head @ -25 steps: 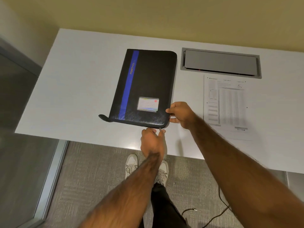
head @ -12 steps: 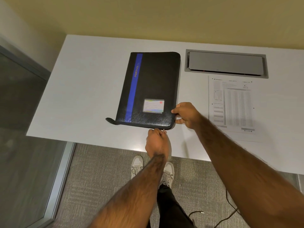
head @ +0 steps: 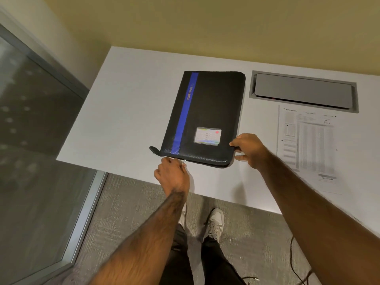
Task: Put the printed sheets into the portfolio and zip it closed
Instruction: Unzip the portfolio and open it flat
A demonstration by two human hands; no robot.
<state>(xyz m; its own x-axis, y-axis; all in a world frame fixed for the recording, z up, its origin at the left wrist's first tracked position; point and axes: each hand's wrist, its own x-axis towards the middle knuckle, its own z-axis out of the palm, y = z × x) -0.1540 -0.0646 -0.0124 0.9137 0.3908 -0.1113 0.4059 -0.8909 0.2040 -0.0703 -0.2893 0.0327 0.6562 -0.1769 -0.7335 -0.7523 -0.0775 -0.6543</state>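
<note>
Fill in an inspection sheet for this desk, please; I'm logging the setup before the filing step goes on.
Surface: white table, flat, a grey hatch let into it.
Job's things: black portfolio with a blue stripe lies closed; printed sheets lie on the table to its right, not yet inside.
Clutter: nothing seen.
Hands: left hand pinches the zipper pull on the near edge; right hand grips the near right corner.
Cables: black cable on the carpet.
Surroundings: yellow wall, glass partition, grey carpet.
</note>
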